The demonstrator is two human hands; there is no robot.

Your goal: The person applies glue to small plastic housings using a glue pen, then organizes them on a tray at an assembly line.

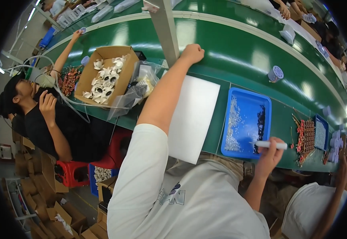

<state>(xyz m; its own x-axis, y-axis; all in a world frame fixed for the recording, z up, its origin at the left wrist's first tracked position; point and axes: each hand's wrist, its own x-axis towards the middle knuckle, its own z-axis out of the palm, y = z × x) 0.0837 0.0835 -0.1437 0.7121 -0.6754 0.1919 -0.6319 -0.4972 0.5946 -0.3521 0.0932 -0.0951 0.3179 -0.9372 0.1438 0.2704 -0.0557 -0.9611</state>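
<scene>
My left arm reaches far out across the green workbench. My left hand (192, 54) is curled into a fist over the conveyor edge; whatever it holds, if anything, is hidden inside the fingers. Near the tray's front right corner, my right hand (270, 154) grips a white pen-shaped stick (275, 145), its narrow end pointing left over the tray. That shallow blue tray (267, 96) holds small clear pieces (233, 125) along its left side and small black pieces (261, 123) along its right. A white foam sheet (193, 115) lies left of the tray, partly under my forearm.
A cardboard box (131, 63) of white parts stands left, beside plastic bags (131, 95). Red-wired parts (304, 135) and another blue tray (321, 133) lie right. A metal post (164, 32) rises near my fist. A round container (276, 73) sits on the belt. People sit on both sides.
</scene>
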